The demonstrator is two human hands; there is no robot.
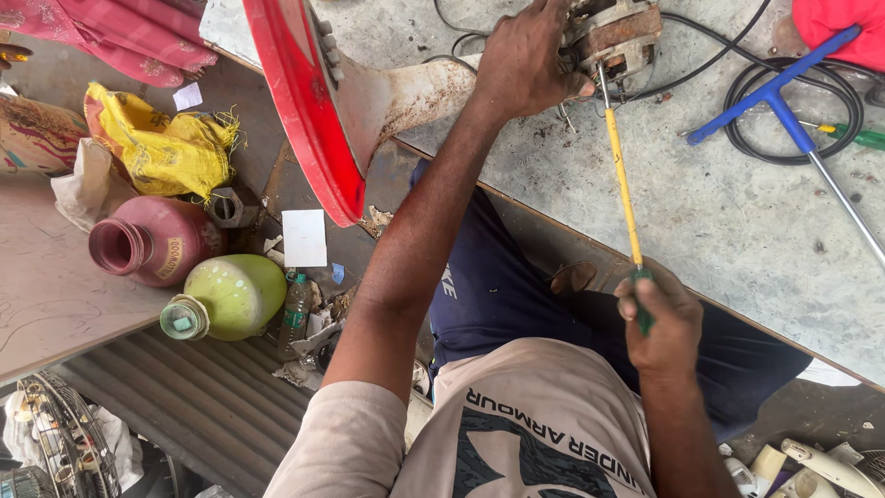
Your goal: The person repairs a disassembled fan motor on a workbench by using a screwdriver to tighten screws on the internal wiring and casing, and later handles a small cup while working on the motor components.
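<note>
**A:** Look at your left side first. There is a pink jar [152, 242] lying down, and a green jar [226, 297] just beside it. A big red round part [300, 106] stands up at the edge of the grey table [737, 231].

**B:** What is my left hand [527, 57] doing?

**A:** Your fingers are wrapped around the rusty motor [616, 35] at the far side of the table. You hold it so it does not move.

**B:** And my right hand [659, 323]?

**A:** It is closed tight on the green handle of the long yellow screwdriver [623, 180]. The tip touches the motor, just under your left thumb.

**B:** So which step am I on?

**A:** I think you are working on a screw in the motor. I cannot see the screw itself.

**B:** What does the next move need?

**A:** Keep the tip pushed straight in, hold the motor firm, and turn slowly. If the tip slips, it could poke your left hand. The blue T-shaped tool [774, 88] lies well apart, on your right.
</note>
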